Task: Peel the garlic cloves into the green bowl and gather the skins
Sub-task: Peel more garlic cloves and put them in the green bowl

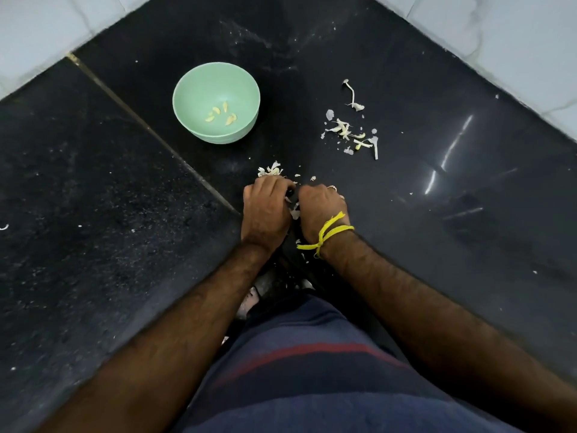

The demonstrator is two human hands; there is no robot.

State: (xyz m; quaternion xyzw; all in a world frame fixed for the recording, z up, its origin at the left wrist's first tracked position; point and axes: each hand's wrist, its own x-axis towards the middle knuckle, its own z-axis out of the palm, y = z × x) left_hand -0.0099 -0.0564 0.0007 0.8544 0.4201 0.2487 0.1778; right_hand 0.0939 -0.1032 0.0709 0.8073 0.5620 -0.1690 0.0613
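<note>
Two hands knuckle-to-knuckle at counter edge: left hand (pixel 265 210) & right hand (pixel 318 210), fingers curled in round a part-hidden garlic clove (pixel 294 210) w/ skin flaking; axis unclear. Green bowl (pixel 190 89) ahead-left, nearer left hand; 4 peeled cloves (pixel 220 115) inside. Skins (pixel 351 134) scattered ahead-right, small pile (pixel 271 170) just past left knuckles.

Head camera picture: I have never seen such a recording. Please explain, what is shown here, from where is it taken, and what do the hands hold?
There is no machine here. A camera on a person's head looks down at their two bare hands. On the black counter stands a green bowl holding a few peeled cloves. Loose garlic skins lie to its right, with a smaller heap just beyond the hands. The left hand and the right hand, both with curled fingers, work together on something small with white skin; it is mostly hidden, probably garlic.
</note>
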